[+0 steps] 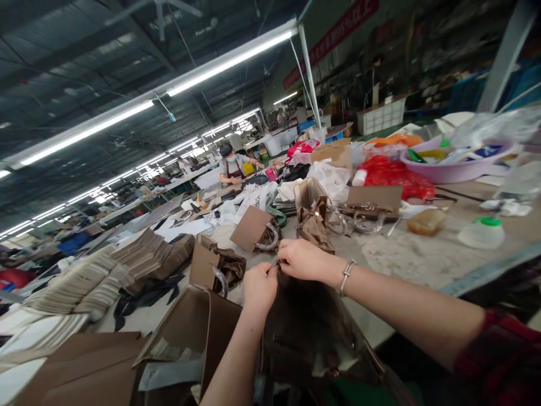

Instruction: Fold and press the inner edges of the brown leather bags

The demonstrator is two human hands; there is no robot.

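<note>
Pinching the dark top edge of one brown bag (306, 332) with two hands, the left hand (261, 285) and the right hand (302, 259) close together, fingers of both clamped on that edge. Holding it right in front of the body, at the near side of one cluttered table (389, 259); can't tell what bears it underneath. Wearing one silver bracelet (347, 277) on the right wrist and, farther up that arm, one red-and-black checked sleeve (502, 349).

Just left of the held bag, one open brown bag (224, 321) with pale paper (171, 375) inside. Beyond the hands, at least four more brown bags (249, 225) with clear-wrapped handles: two toward the left, two toward the right. Farther left, one stack of brown panels (146, 256) and several piles of cream pieces (80, 285), too many to count.

Over on the right, one lilac basin (465, 169), one heap of red plastic (391, 177), one green-capped bottle (482, 234) and one tan lump (426, 222). Farther down, one person (232, 166) in an apron.
</note>
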